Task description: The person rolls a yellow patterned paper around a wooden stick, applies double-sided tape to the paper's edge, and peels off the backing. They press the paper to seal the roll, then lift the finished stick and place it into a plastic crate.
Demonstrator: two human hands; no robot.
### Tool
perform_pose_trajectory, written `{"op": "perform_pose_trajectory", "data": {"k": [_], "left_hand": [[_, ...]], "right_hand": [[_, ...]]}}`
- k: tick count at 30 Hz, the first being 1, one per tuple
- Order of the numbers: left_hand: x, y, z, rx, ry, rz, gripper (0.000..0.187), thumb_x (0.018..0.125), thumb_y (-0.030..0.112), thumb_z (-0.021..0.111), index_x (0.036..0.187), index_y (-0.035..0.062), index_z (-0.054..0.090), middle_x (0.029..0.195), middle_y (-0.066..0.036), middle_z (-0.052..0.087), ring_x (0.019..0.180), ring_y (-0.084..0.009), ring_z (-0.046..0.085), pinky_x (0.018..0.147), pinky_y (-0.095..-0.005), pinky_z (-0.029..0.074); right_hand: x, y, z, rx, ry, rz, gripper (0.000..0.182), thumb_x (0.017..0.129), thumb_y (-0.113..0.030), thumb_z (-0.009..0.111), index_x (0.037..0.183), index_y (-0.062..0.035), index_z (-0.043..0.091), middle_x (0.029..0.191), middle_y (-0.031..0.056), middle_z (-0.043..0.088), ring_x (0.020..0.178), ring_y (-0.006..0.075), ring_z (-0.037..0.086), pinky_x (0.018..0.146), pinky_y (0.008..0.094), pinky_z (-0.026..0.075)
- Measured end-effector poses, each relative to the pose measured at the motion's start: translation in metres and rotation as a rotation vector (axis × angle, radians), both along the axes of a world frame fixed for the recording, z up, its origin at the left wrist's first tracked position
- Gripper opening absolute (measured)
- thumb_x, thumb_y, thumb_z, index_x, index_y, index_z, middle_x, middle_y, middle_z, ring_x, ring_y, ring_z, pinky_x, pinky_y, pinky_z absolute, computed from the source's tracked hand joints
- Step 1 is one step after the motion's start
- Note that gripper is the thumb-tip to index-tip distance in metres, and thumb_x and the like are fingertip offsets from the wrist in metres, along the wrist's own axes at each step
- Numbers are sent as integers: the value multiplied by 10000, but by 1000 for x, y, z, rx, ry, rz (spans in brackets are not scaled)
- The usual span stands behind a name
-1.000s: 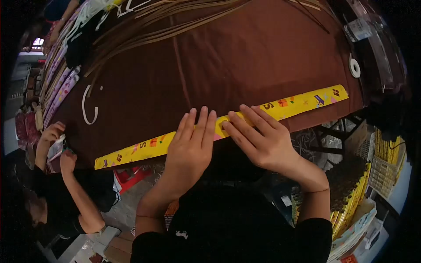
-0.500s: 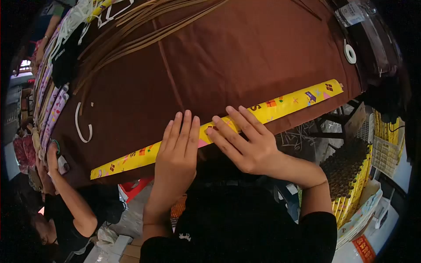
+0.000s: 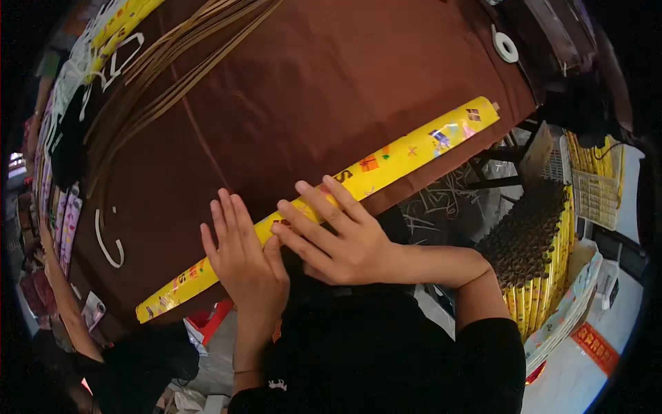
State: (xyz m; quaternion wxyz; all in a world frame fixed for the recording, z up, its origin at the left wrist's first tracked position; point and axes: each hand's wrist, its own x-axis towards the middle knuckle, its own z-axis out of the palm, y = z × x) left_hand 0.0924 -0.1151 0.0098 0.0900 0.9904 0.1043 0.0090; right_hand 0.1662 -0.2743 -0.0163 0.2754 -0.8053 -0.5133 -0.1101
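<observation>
A long roll of yellow patterned wrapping paper point(image 3: 417, 148) lies slantwise along the near edge of the brown cloth-covered table point(image 3: 324, 83). My left hand point(image 3: 248, 262) is against its near side left of the middle, fingers extended and thumb apart. Just to the right, my right hand point(image 3: 345, 241) lies across the roll, its fingers spread and flat over the paper. Neither hand is wrapped around it. The end of a thin core shows at the roll's right tip.
Brown strips point(image 3: 183, 72) and a curved white strip point(image 3: 103, 241) lie on the table. A roll of white tape point(image 3: 505, 47) sits at the far right corner. Many yellow rolls point(image 3: 534, 297) stand packed at right. A co-worker's arm point(image 3: 65, 303) shows at left.
The view has turned, so the roll looks more steeply slanted. My left hand has tilted, and its thumb now shows apart from the fingers. My right hand still rests on the paper.
</observation>
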Motion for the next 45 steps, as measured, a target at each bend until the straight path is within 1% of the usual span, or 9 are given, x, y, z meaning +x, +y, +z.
{"op": "perform_pose_trajectory", "data": {"k": [2,6,11,15,18,20,22,33,45], "left_hand": [[1,1,-6,91,-45,-16,560,994,291,353,1427,-63,329,1487,-223,341,1393,-364,310,1121,-530,197],[0,5,-15,207,-113,-67,551,1026,321,300,1431,-51,326,1488,-203,352,1376,-353,347,1117,-521,221],[3,2,-13,168,-90,-33,561,1023,335,243,1456,-16,306,1506,-178,336,1403,-322,303,1131,-512,179],[0,4,-15,203,-56,-35,561,1007,319,254,1467,0,293,1523,-171,308,1413,-325,281,1139,-518,146],[-2,2,-17,241,-50,-10,574,1004,339,241,1469,6,292,1529,-165,296,1416,-324,273,1143,-516,140],[0,-1,-15,194,-42,1,586,1004,356,232,1471,7,288,1532,-158,292,1420,-317,267,1147,-513,138],[-2,3,-17,228,-40,-8,585,1006,357,236,1474,10,283,1532,-154,295,1422,-310,266,1149,-513,135],[-6,2,-20,233,-111,-24,574,1034,406,207,1477,56,308,1530,-117,309,1411,-284,295,1143,-538,165],[-4,-1,-13,232,-34,-7,592,1011,363,225,1465,-12,288,1526,-171,295,1420,-330,261,1156,-512,118]], "right_hand": [[-2,5,6,42,85,-54,479,782,-303,626,1180,-38,625,1299,131,563,1254,393,489,1032,604,352],[0,2,8,-93,146,-84,614,798,-513,616,1357,-290,495,1463,83,402,1367,387,345,1015,711,260],[10,-13,3,-126,132,-109,666,789,-605,602,1370,-304,479,1502,78,337,1376,397,318,1009,716,252],[26,-49,19,104,-32,-262,588,793,-522,662,1234,-137,605,1296,102,568,1256,379,472,1002,603,339],[72,-109,19,412,-86,-851,191,801,-90,721,985,-52,681,1000,87,659,881,253,581,771,336,462],[90,-159,4,703,344,-1120,189,873,-168,705,919,14,683,860,39,622,720,85,550,636,233,434],[99,-181,8,677,580,-1148,239,889,-217,695,956,13,693,816,11,617,688,51,528,614,230,428],[113,-172,28,673,946,-952,305,874,-261,705,901,43,702,812,45,687,730,61,599,669,208,458],[111,-185,30,304,361,-1005,123,809,-173,729,874,-72,753,853,46,628,825,180,513,731,330,430]]}}
